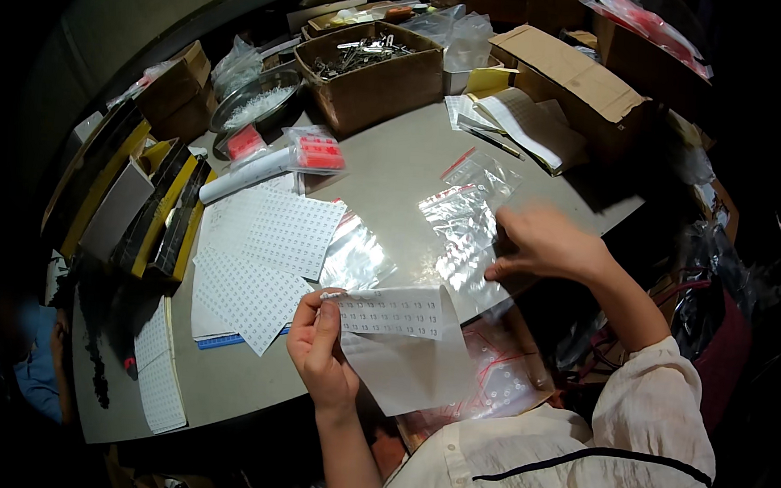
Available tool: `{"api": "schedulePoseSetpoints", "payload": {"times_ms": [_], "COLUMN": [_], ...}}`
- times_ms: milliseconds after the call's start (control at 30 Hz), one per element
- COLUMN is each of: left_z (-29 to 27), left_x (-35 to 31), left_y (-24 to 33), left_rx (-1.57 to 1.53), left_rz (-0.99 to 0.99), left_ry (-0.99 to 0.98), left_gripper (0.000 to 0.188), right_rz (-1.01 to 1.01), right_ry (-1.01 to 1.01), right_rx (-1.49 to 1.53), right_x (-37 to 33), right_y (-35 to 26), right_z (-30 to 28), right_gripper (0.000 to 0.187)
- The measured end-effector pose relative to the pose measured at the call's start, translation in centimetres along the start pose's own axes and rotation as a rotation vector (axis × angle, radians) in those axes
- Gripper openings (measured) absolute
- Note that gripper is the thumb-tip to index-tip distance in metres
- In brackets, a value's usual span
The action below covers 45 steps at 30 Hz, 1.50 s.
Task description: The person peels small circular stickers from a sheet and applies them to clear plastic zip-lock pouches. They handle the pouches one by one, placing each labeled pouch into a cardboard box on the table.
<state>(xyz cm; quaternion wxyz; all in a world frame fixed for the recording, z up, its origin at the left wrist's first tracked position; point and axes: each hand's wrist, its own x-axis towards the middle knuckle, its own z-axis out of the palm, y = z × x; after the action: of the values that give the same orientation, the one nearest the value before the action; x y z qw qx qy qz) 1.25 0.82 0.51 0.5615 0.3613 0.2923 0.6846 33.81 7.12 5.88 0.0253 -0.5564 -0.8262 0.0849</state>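
Note:
My left hand [321,345] pinches the left edge of a label sheet [391,318] between thumb and fingers. Rows of small printed number stickers remain on its upper part; bare pale backing [410,370] hangs below. My right hand [543,243], partly blurred, is over the right edge of some clear zip bags [463,235] on the table. Its thumb and forefinger are spread apart, and I see nothing held between them. Left of these bags lie more clear zip bags [354,252] with red-edged tops. Several printed label sheets [289,229] are fanned out farther left.
Cardboard boxes line the back, one full of small metal parts [366,53]. A bowl of clear bits [261,102], red packets [317,150] and black-yellow box files [165,203] stand left. Notebooks with a pen [504,142] lie back right. Another person's blue sleeve [39,357] shows far left.

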Motion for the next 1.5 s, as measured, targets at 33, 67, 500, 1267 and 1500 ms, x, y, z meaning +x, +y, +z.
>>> {"api": "schedulePoseSetpoints", "payload": {"times_ms": [33, 67, 500, 1267, 1500], "left_z": [0.1, 0.3, 1.0, 1.0, 0.8], "left_x": [0.0, 0.0, -0.2, -0.2, -0.5], "left_y": [0.0, -0.1, -0.2, -0.4, -0.5], "left_rx": [0.016, 0.030, 0.401, 0.559, 0.546], "left_rz": [-0.005, -0.011, -0.073, -0.067, -0.064], "left_ry": [0.015, 0.024, -0.066, -0.078, -0.042], "left_gripper": [0.015, 0.013, 0.010, 0.013, 0.011], "right_rz": [-0.045, -0.079, -0.515, -0.696, -0.589], "right_ry": [-0.013, -0.083, 0.190, 0.545, 0.303], "right_rx": [-0.044, 0.027, 0.390, 0.100, 0.434], "right_x": [-1.1, -1.8, 0.9, 2.0, 1.4], "right_y": [-0.7, -1.4, -10.0, -11.1, -7.0], "right_z": [0.0, -0.3, -0.9, 3.3, -0.5], "right_gripper": [0.068, 0.067, 0.023, 0.026, 0.023]}}
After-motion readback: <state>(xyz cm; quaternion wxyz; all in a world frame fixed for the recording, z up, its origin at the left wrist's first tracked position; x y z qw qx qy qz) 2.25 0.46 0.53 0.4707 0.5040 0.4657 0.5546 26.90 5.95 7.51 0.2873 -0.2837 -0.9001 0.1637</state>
